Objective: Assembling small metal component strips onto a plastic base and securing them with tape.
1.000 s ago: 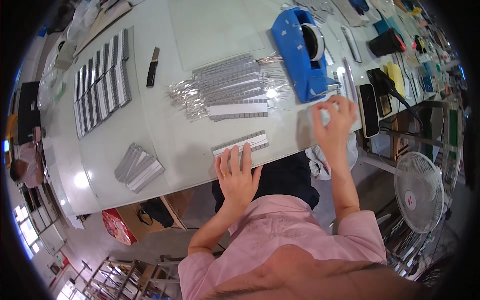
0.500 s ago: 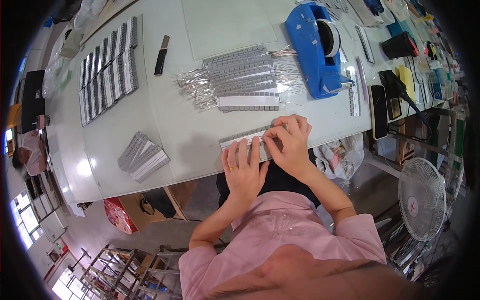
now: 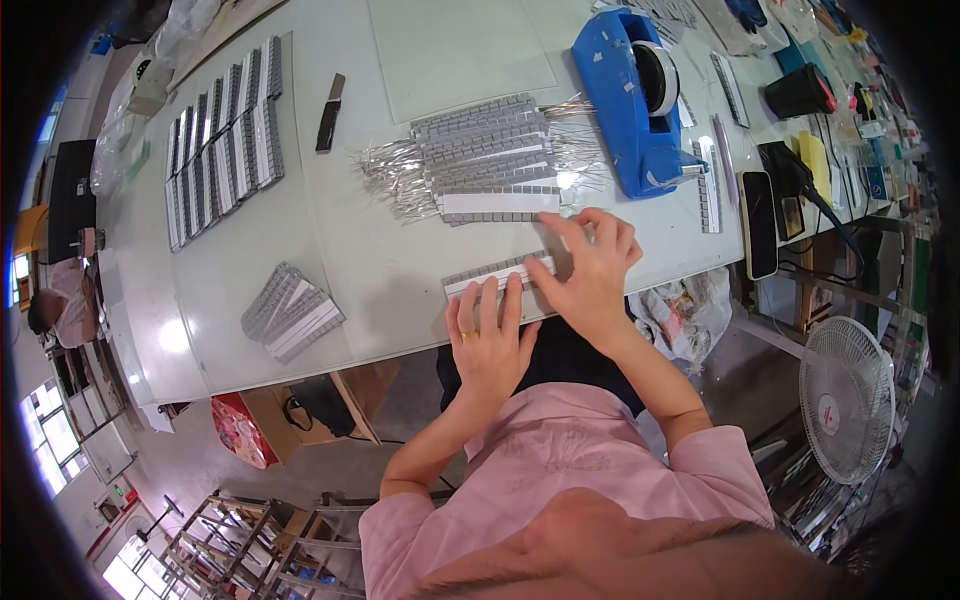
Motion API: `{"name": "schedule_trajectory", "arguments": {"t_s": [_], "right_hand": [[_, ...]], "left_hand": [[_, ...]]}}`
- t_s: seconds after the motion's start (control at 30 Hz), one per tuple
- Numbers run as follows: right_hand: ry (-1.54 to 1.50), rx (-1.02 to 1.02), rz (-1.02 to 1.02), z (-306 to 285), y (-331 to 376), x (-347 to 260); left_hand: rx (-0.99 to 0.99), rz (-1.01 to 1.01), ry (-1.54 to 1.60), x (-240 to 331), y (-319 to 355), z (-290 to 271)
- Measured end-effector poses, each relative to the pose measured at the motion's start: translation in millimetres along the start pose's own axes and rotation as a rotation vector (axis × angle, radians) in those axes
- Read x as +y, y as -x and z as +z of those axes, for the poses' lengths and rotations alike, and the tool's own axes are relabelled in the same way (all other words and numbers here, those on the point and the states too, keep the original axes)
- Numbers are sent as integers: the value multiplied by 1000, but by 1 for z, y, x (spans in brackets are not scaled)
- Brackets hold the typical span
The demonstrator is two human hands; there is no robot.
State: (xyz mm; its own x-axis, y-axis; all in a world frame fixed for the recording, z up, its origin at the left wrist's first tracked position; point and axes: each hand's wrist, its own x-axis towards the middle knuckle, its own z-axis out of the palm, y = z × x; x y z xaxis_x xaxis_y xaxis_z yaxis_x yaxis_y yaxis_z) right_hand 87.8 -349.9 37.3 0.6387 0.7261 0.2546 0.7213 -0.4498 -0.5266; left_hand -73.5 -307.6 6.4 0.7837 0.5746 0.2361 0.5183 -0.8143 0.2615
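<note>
A strip with grey blocks along its edge and a white band (image 3: 487, 272) lies near the table's front edge. Across its left and middle part my left hand (image 3: 488, 345) rests with fingers stretched out, pressing on it. At the strip's right end, the thumb of my right hand (image 3: 597, 285) touches or nearly touches it. The other fingers of that hand are raised and spread, the index pointing toward the stack of similar strips (image 3: 490, 204) just beyond. Thin silvery wires (image 3: 393, 172) stick out from both ends of that stack.
Finished-looking rows of strips (image 3: 228, 135) lie at the far left, with a smaller pile (image 3: 292, 312) nearer. A utility knife (image 3: 329, 115) sits left of the stack. A blue tape dispenser (image 3: 625, 110) stands right of it, near a phone (image 3: 759, 225). A fan (image 3: 848, 400) is at right.
My right hand has opened from a pinch on the strip's right end, its fingers lifting away toward the stack. My left hand stays on the strip. The whole view has shifted slightly.
</note>
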Motion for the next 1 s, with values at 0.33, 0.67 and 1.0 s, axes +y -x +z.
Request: {"name": "schedule_trajectory", "arguments": {"t_s": [0.33, 0.67, 1.0], "right_hand": [[46, 102, -352, 10, -18, 9], [153, 71, -501, 23, -29, 19], [132, 40, -542, 7, 1, 15]], "left_hand": [[271, 262, -105, -54, 37, -2], [411, -101, -690, -203, 56, -75], [397, 18, -488, -159, 68, -61]]}}
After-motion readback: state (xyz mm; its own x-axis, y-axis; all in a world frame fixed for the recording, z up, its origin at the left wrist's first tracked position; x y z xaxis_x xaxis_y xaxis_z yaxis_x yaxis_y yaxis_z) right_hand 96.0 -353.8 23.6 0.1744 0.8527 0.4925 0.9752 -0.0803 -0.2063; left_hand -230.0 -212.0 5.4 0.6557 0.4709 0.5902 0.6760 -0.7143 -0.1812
